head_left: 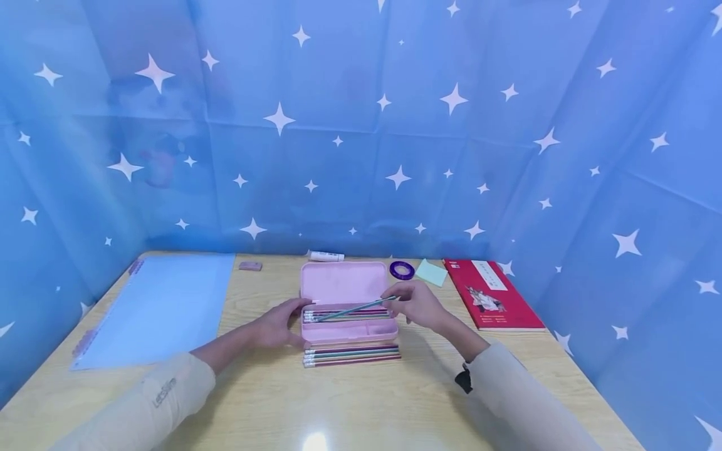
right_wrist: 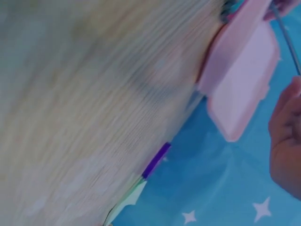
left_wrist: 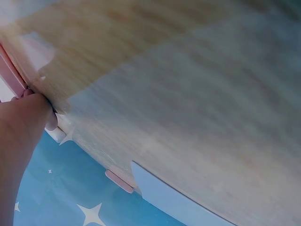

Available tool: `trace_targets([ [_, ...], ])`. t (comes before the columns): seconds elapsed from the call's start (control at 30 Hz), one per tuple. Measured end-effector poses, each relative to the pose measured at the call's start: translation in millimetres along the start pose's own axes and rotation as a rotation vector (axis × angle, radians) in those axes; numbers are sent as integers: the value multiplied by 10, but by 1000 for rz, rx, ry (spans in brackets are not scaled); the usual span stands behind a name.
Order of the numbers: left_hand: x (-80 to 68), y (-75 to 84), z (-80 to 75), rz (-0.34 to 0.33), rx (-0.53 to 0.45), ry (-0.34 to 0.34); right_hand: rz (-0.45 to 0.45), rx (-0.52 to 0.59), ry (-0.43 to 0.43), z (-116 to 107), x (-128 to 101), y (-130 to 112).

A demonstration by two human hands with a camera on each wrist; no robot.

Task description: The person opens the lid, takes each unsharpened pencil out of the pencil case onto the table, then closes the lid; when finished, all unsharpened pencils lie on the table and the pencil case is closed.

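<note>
A pink pencil case (head_left: pixel 344 282) stands with its lid raised, and several pencils (head_left: pixel 338 315) lie in its back compartment. My right hand (head_left: pixel 418 304) pinches a teal pencil (head_left: pixel 355 310) near one end, holding it slanted over that compartment; its other end reaches down to the left, over the pencils there. In the right wrist view the same pencil (right_wrist: pixel 287 37) shows above the fingers. My left hand (head_left: pixel 274 324) holds the case's left side, thumb by the front corner and fingers farther back. Several more pencils (head_left: pixel 352 356) lie side by side just before the case.
Behind the case lies a white tube (head_left: pixel 326 256). A purple ring (head_left: pixel 402 270), pale green sticky notes (head_left: pixel 431 273) and a red book (head_left: pixel 493 294) are at the right. Leftward are a pink eraser-like block (head_left: pixel 251 266) and a large light-blue sheet (head_left: pixel 163 307).
</note>
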State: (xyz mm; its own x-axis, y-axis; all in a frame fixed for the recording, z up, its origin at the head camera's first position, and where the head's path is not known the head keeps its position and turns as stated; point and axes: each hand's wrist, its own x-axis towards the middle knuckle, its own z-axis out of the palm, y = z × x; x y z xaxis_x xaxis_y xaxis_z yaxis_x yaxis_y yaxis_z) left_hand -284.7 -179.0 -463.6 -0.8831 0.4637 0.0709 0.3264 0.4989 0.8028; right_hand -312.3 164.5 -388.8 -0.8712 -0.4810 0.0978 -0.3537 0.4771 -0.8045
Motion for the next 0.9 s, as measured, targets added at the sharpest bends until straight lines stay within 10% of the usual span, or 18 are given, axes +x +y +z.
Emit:
trace_targets([
  [0.5,2,20,-19,-11,6,-13,19,107,-27,-44,-573,-264],
  [0.9,2,29,-24,-8,14,-6,-58,-291,-141,11,-785,-6],
])
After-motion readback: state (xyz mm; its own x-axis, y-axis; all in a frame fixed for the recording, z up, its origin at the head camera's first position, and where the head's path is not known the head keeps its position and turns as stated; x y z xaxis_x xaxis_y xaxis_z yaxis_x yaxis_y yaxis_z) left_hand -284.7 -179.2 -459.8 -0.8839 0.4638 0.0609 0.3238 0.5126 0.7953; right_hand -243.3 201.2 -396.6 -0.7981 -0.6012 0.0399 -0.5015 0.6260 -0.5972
